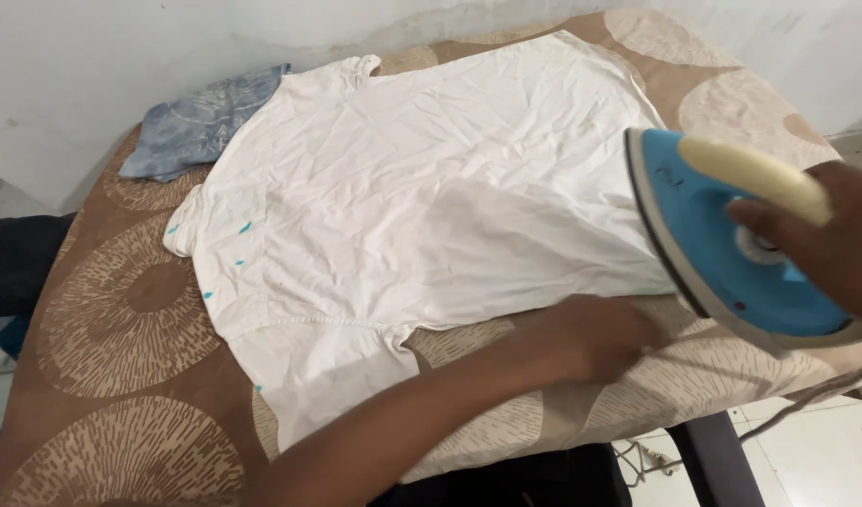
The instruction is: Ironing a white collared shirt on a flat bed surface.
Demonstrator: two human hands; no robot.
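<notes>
Right hand (825, 249) clamped on blue iron (722, 253) handle – iron tilted at white shirt (422, 197) hem; left hand (605, 333) flat, pressing hem on worktop (130, 310).

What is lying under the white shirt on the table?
The white shirt lies on a brown patterned cloth that covers the table. A blue-grey garment is partly tucked under its far left corner. The surface beneath the cloth is hidden.
</notes>
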